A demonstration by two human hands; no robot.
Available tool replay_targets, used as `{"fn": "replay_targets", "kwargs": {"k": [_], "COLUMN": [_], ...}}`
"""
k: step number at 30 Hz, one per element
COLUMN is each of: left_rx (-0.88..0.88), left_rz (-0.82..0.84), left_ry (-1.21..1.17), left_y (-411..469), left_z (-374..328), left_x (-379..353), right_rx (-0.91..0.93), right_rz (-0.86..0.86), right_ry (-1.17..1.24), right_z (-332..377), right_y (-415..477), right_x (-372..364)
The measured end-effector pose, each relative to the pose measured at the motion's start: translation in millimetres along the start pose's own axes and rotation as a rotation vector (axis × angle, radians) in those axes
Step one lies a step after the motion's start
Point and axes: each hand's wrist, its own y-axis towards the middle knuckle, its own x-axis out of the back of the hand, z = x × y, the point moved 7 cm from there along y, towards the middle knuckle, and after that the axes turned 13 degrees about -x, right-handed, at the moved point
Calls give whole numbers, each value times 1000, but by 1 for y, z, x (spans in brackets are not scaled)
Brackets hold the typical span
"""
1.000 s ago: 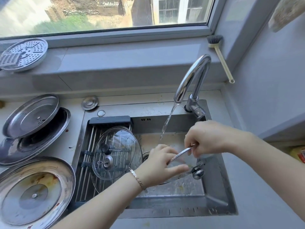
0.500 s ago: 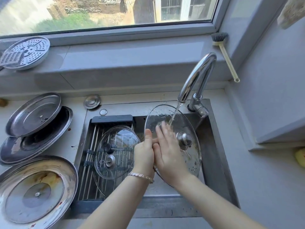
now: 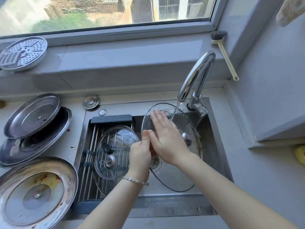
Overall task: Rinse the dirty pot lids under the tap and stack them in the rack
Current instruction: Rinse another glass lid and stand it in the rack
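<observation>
Left hand (image 3: 141, 156) clamped on the rim of a glass lid (image 3: 189, 123), right hand (image 3: 166, 138) laid flat on it, under the tap (image 3: 196, 75).
It should be held tilted over the sink (image 3: 216, 146) so dirty water is shed, and turned until the whole rim is rinsed.

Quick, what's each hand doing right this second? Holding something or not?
Left hand: closed, gripping the glass lid by its rim.
Right hand: open, fingers straight and flat against that lid, under the tap stream.
</observation>
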Motion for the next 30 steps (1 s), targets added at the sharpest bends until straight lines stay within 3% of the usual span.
{"fn": "replay_targets", "kwargs": {"k": [4, 9, 14, 17, 19, 26, 30], "left_rx": [-23, -53, -38, -20, -33, -99, -45], "left_rz": [169, 152, 162, 126, 129, 151, 121], "left_ry": [-21, 7, 20, -2, -6, -69, -118], "left_y": [-6, -5, 0, 0, 1, -10, -15], "left_z": [0, 1, 1, 3, 0, -11, -1], "left_x": [-13, -7, -4, 0, 0, -2, -1], "right_rx": [-347, -172, -349, -115, -81, -523, -866], "right_rz": [16, 77, 141, 100, 103, 118, 81], "right_ry": [98, 73, 3, 6, -21, 385, 324], "right_z": [-29, -10, -26, 1, -4, -92, -129], "right_y": [31, 7, 17, 7, 14, 55, 49], "right_x": [11, -2, -2, -6, -5, 3, -8]}}
